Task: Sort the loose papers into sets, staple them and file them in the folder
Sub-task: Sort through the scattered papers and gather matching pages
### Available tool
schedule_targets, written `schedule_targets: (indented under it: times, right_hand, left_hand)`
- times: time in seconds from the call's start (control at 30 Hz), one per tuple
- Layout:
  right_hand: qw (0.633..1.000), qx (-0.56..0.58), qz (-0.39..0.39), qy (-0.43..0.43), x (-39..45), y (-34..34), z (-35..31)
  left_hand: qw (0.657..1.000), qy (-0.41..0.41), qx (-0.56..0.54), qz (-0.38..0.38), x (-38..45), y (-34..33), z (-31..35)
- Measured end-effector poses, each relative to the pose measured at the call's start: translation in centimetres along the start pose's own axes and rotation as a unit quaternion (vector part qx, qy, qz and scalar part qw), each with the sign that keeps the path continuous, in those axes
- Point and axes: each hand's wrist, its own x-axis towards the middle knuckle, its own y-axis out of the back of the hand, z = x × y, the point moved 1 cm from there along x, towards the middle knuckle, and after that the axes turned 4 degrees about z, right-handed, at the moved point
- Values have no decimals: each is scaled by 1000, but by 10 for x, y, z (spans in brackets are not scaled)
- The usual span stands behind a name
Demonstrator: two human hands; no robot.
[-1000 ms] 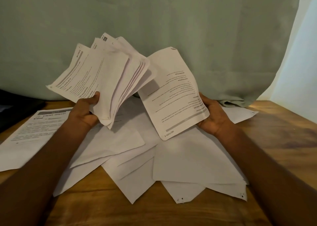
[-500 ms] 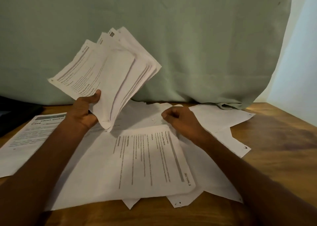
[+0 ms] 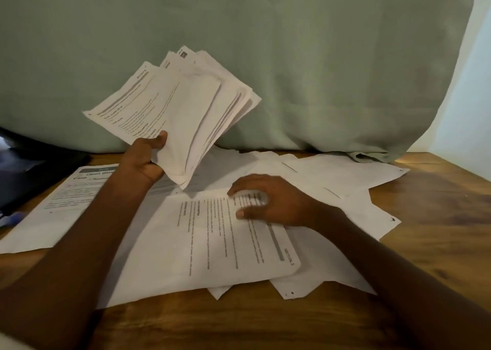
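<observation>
the left hand (image 3: 144, 161) pinches a fanned sheaf of papers (image 3: 183, 116) by its near corner, raised over the tabletop (image 3: 438, 217). the right hand (image 3: 268, 201) presses flat, fingers straight, on a printed sheet (image 3: 212, 246) atop the loose pile. thin and limp, likely slippery; best taken at an edge.

wooden table (image 3: 438, 243) | green curtain (image 3: 318, 71) behind | pale wall (image 3: 473, 97) right

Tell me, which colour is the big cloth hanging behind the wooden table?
The big hanging cloth is pale grey-green and plain, without pattern; the head view shows it.
</observation>
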Motion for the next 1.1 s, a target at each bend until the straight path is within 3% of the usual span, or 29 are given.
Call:
schedule_targets:
  times: [0.1, 0.3, 0.5, 0.6, 0.67, 0.73, 0.8, 1.0, 1.1]
  right_hand:
    - [996, -60, -72, 13, 2, -14, -13]
    - [986, -139, 50, -83, 34, -25, -32]
    - [972, -6, 141, -185, 83, -61, -56]
    - [936, 212, 155, -233, 93, -65, -66]
    - [919, 256, 191, -230, 79, -46, -64]
    - [945, 142, 209, -207, 50, -16, -53]
    - [963, 44, 178, -199, 8, 13, -44]
    - [967, -70, 60, -236, -106, 39, -42]
    - [970, -83, 53, -224, -116, 25, -47]
  left_hand:
    - [1000, -3, -3, 24, 4, 11, 12]
    - [999, 5, 26, 30, 10, 21, 18]
    - [999, -33, 1, 37, 14, 20, 17]
    - [999, -32, 3, 41, 14, 20, 14]
    - [999, -28, -1, 40, 15, 18, 10]
    - [999, -14, -1, 35, 12, 10, 1]
    - [1000, 9, -5, 12, 6, -3, -12]
    - [996, 70, 7, -58, -23, -36, -59]
    - [997, 61, 6, -49, -22, -32, -55]
